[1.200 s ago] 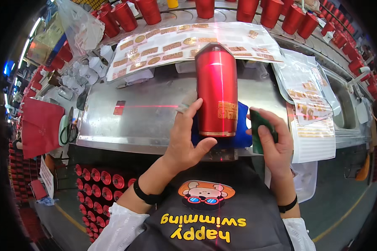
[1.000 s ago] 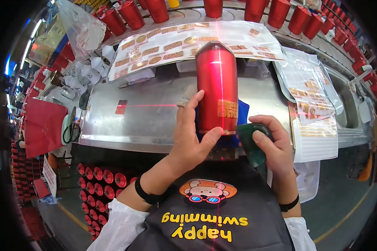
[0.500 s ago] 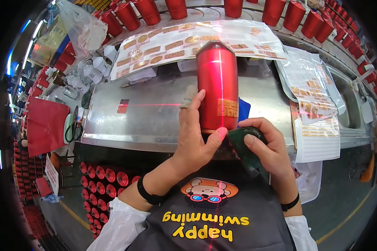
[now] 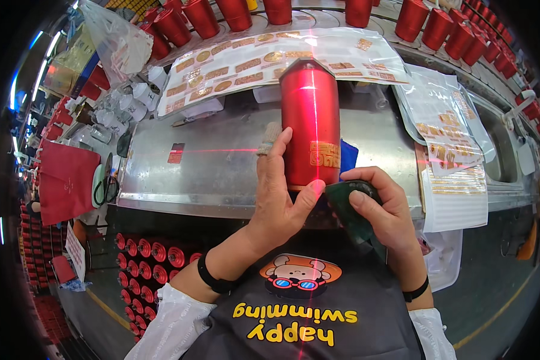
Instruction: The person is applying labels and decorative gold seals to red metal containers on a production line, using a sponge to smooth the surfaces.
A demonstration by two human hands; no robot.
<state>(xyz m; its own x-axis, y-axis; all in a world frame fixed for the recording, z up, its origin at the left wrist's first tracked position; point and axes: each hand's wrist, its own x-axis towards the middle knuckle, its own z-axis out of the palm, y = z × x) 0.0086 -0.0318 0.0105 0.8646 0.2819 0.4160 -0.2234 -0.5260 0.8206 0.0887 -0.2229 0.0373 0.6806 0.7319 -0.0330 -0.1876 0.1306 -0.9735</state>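
My left hand (image 4: 276, 186) grips a red metallic canister (image 4: 311, 126) near its lower end, fingers along its left side and thumb at the bottom edge. The canister has a dark angular top rim and a gold patterned sticker (image 4: 325, 155) low on its front. A knitted finger sleeve (image 4: 270, 137) covers one left fingertip. In my right hand (image 4: 385, 207), just right of the canister's bottom, is a dark green flat scraper (image 4: 349, 207), pinched between thumb and fingers. A blue cloth (image 4: 348, 155) shows partly behind the canister.
Sheets of gold stickers (image 4: 234, 66) lie along the back, and more sheets (image 4: 447, 132) at the right by a sink (image 4: 498, 138). Red canisters (image 4: 234, 15) ride a curved conveyor behind. A red bag (image 4: 69, 180) is at the left of the metal table (image 4: 216, 174).
The canisters on the conveyor have shifted to the right. My hands, the held canister and the scraper have barely moved.
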